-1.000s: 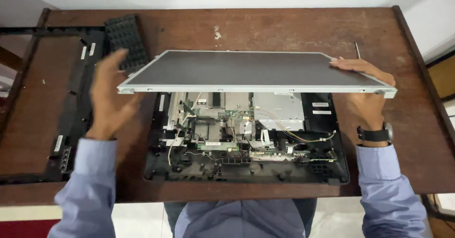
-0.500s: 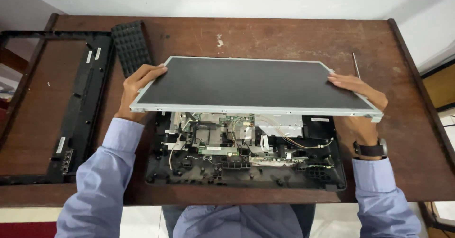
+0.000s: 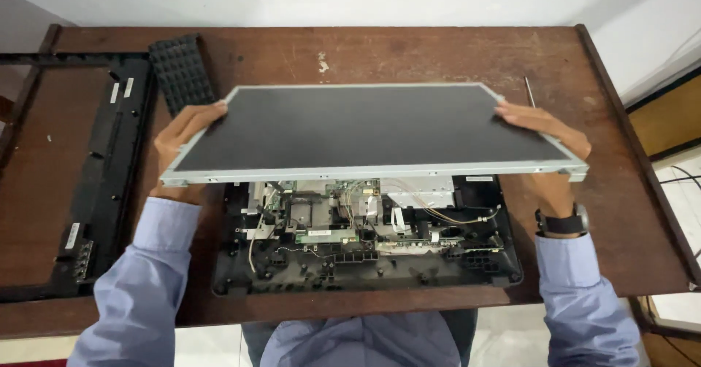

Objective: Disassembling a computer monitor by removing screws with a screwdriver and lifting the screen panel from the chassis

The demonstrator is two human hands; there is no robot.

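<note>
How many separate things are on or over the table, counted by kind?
Display panel, held by left hand and right hand: 1
Open back housing with circuit boards: 1
Black front frame: 1
Ribbed black cover: 1
Thin metal rod: 1
Total: 5

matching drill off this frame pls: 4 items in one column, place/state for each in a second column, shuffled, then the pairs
Things:
1. display panel
2. open back housing
3. black bezel frame
4. wristwatch

Places or states:
A. on the right arm, just above the shirt cuff
B. flat on the table, circuit boards and wires exposed
C. lying at the table's left end, beside a ribbed black piece
D. held off the table by the left hand and right hand, one at each short edge

Pairs: 1-D, 2-B, 3-C, 4-A
</note>
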